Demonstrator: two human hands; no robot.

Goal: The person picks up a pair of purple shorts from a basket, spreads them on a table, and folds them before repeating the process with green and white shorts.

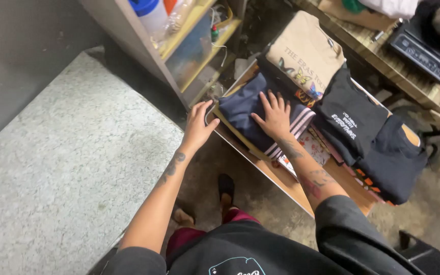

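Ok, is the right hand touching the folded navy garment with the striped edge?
Touching. The head view shows the right hand lying flat, fingers spread, on top of the folded navy garment, with no gap visible beneath the palm.

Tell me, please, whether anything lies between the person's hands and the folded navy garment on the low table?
Nothing visible does. The right hand lies flat on top of the folded navy garment, fingers spread, and the left hand is at its near left edge, by the corner of the low table. The other folded clothes lie further right.

Counted: four folded garments — navy striped garment, beige shirt, two black shirts. Two hands. One induction cooker.
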